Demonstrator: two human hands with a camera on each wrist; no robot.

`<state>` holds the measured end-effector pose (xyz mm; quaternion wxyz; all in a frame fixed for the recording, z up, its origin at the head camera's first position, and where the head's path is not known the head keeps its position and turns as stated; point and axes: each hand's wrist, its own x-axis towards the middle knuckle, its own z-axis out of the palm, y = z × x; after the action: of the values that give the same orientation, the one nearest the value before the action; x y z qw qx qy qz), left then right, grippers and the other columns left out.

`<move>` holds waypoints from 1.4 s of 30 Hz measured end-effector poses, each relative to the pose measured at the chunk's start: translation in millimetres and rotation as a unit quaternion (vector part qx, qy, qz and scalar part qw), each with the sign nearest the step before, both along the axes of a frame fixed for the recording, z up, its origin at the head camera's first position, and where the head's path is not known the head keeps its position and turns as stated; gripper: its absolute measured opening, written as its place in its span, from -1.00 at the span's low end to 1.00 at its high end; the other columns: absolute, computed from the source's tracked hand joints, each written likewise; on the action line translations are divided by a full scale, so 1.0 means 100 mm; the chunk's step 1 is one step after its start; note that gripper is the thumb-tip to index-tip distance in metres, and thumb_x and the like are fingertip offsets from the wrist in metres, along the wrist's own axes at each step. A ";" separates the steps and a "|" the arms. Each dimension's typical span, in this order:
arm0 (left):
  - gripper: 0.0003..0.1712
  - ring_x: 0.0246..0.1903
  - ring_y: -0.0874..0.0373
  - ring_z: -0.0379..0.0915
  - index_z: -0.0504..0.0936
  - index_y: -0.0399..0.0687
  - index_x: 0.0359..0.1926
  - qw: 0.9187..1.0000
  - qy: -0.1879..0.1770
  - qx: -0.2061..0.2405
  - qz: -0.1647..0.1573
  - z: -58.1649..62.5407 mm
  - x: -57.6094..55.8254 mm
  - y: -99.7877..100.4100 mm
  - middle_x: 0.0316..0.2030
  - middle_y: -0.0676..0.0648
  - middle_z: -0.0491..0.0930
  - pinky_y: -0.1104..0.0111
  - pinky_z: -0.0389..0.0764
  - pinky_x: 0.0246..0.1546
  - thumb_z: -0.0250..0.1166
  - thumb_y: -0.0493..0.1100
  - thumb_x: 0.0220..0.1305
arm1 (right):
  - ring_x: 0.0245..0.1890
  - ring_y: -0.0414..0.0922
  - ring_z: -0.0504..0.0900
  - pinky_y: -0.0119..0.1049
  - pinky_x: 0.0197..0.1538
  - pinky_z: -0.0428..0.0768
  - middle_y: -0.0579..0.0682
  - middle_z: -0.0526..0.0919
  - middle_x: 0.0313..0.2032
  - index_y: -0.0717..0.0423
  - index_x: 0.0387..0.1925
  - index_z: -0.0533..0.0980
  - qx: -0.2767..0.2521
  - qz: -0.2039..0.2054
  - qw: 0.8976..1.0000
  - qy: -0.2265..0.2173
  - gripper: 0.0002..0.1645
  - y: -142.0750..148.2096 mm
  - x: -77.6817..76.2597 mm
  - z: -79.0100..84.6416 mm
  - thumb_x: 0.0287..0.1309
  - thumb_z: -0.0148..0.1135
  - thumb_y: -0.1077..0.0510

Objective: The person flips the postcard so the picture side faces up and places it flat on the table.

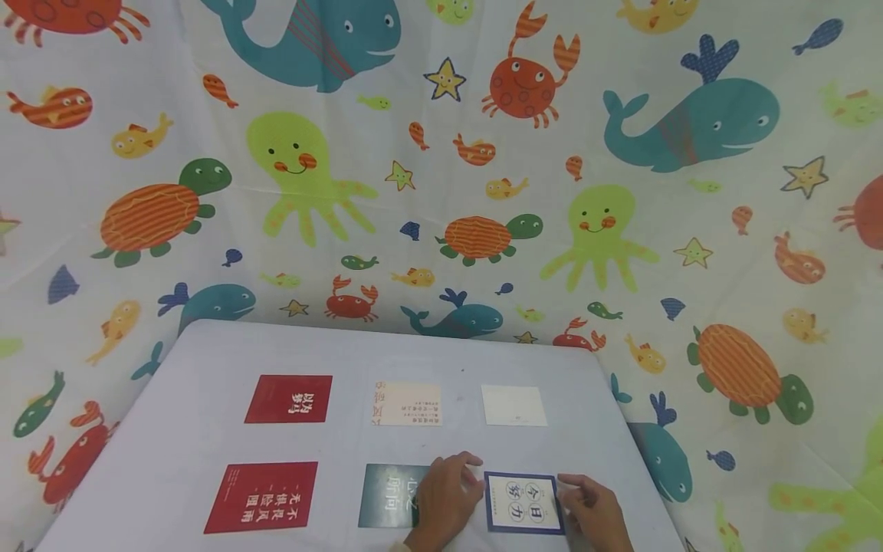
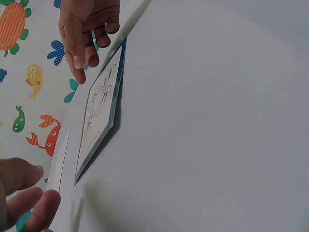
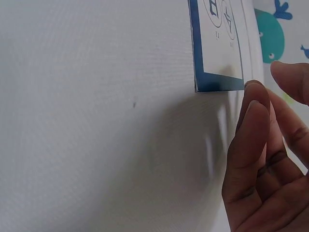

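Note:
A blue-bordered card (image 1: pixel 524 518) with a white middle and circled characters lies on the white table (image 1: pixel 331 502) at the front right. My left hand (image 1: pixel 444 498) hovers at its left side with loosely bent fingers, overlapping the right part of a teal card (image 1: pixel 385 507). In the left wrist view, a gap separates that hand's fingertips (image 2: pixel 50 197) from the bordered card (image 2: pixel 96 116). At the opposite side is my right hand (image 1: pixel 595 512). The right wrist view shows its fingertips (image 3: pixel 256 89) right by the card's corner, with the thumb held apart. Neither hand grips anything.
At the front left lies a red card (image 1: pixel 265 498) with white characters. Behind it is another red card (image 1: pixel 286 399), followed rightward by a cream card (image 1: pixel 407 399) with writing and a pale card (image 1: pixel 513 402). A sea-animal-print cloth (image 1: pixel 386 307) hangs behind the table.

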<state>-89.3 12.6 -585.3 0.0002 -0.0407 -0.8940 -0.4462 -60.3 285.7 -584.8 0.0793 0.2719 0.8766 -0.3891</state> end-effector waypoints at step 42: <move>-0.69 -0.42 0.31 0.41 0.79 0.15 -0.10 0.997 0.071 -0.008 0.014 -0.03 -0.51 -0.11 -0.43 0.11 0.76 0.47 0.32 -0.43 0.63 -0.11 0.12 | -0.34 -0.13 0.73 -0.23 -0.30 0.68 0.11 0.78 -0.05 0.08 0.23 0.63 0.004 -0.010 0.999 0.048 -0.51 -0.05 -0.34 0.14 0.32 0.43 0.04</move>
<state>-140.2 1.5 -588.0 0.0701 -0.0595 -0.8958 -0.4348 -94.7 280.6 -570.4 0.0320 0.2621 0.8781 -0.3991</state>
